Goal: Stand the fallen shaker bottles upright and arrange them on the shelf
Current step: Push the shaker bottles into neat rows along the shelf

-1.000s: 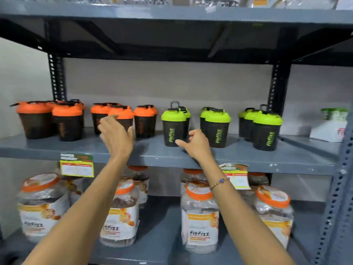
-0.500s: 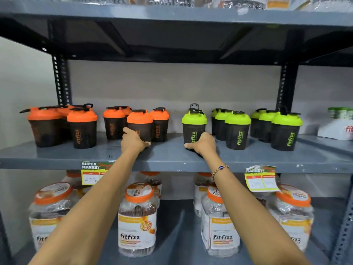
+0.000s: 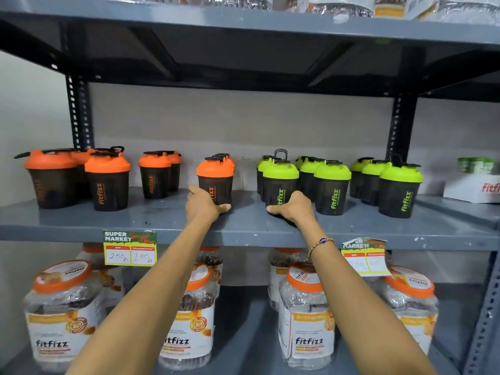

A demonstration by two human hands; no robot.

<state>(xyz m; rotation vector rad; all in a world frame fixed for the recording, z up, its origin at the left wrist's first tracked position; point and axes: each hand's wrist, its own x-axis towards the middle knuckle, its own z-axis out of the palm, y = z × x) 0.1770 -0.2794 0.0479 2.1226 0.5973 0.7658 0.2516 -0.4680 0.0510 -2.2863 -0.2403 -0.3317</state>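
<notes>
Black shaker bottles stand upright on the grey middle shelf (image 3: 162,226), orange-lidded ones on the left and green-lidded ones on the right. My left hand (image 3: 204,203) is wrapped around the base of an orange-lidded shaker (image 3: 216,175) at the shelf's centre. Just to the right, my right hand (image 3: 293,208) grips the base of a green-lidded shaker (image 3: 280,180) that heads a row. Other orange shakers (image 3: 108,180) stand further left, and more green shakers (image 3: 399,189) further right. None of them lies on its side.
Large plastic jars (image 3: 304,323) with orange lids fill the shelf below. Price tags (image 3: 129,247) hang from the middle shelf's front edge. A white box (image 3: 476,186) sits at the far right. The upper shelf (image 3: 243,25) overhangs close above the shakers.
My left hand dropped from the orange shaker's lid to its base, and that shaker now stands apart from its left neighbours. My right hand closed on the green shaker's base. The view moved closer.
</notes>
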